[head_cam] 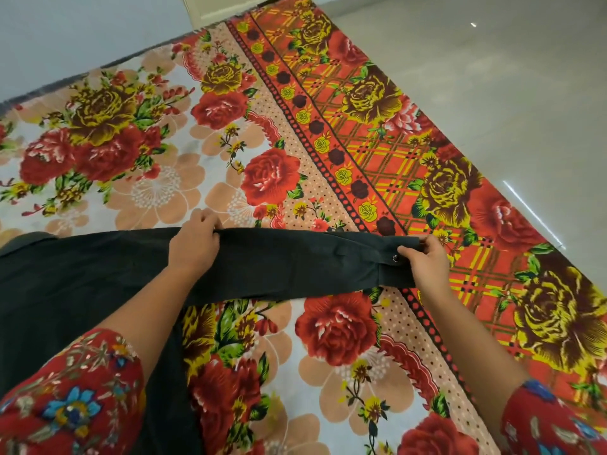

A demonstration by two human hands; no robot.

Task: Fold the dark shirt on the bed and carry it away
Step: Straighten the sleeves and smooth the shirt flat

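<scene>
The dark shirt [82, 284] lies spread flat on the flowered bed sheet [157, 152], its body at the left and one long sleeve [295, 264] stretched out to the right. My left hand [195, 241] pinches the sleeve's upper edge near the shoulder. My right hand [425, 257] grips the cuff end, beside a small button [395, 258]. The shirt's collar shows at the far left edge. Both of my forearms cross over the shirt and the sheet; my own sleeves are red with a flower print.
The bed's right edge runs diagonally from top middle to lower right, with pale glossy floor [492, 77] beyond it. A light wall [65, 34] stands behind the bed's far edge. A door frame base [230, 4] shows at the top.
</scene>
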